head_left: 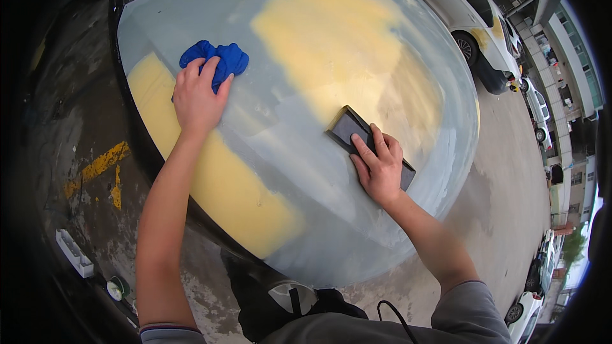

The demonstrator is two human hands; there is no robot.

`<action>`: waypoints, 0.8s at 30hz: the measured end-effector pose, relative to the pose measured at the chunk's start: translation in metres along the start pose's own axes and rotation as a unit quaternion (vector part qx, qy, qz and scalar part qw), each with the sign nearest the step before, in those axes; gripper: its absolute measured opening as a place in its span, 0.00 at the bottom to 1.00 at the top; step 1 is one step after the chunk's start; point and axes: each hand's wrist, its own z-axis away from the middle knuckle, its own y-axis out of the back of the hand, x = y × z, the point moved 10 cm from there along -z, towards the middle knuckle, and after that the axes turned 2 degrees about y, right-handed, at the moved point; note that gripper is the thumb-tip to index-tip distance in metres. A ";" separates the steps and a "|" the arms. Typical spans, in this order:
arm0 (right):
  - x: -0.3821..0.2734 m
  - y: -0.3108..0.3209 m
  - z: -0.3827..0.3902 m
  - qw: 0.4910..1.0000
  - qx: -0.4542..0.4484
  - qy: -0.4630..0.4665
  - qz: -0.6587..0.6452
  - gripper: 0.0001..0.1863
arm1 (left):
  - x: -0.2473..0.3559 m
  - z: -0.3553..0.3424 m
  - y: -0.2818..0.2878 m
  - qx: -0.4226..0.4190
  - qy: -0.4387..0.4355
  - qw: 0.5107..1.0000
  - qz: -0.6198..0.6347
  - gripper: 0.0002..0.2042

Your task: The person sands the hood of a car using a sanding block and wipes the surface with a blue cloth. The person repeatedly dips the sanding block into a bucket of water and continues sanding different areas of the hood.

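A grey car panel with yellow filler patches spreads out before me, looking wet in places. On its left part, my left hand is closed over a crumpled blue cloth, pressing it to the surface near the left yellow strip. Right of the middle, my right hand grips a long dark sanding block. The block lies flat at the lower edge of the large yellow patch, slanting down to the right. My fingers cover its middle, and its underside is hidden.
A white car with yellow patches stands at the far right, with more parked cars beyond it. On the floor to the left are a white tray and a round green-and-white container. Yellow paint marks show on the concrete.
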 end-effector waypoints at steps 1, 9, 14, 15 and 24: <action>0.005 0.000 -0.010 1.000 -0.002 0.022 0.009 0.27 | 0.006 0.000 -0.001 -0.007 0.004 1.000 0.005 0.22; 0.067 -0.026 -0.107 0.997 0.042 -0.069 0.021 0.22 | 0.035 -0.004 -0.011 0.005 -0.016 0.999 0.028 0.22; -0.023 -0.002 -0.008 1.000 -0.011 0.011 -0.017 0.28 | 0.002 -0.002 -0.003 -0.015 0.015 1.000 -0.008 0.22; -0.021 -0.012 -0.026 0.999 -0.009 0.029 -0.020 0.29 | 0.000 -0.002 -0.002 -0.014 0.013 1.000 -0.003 0.22; 0.001 -0.040 -0.094 0.999 0.025 -0.015 -0.029 0.25 | 0.004 -0.002 -0.003 -0.004 0.003 1.000 0.018 0.23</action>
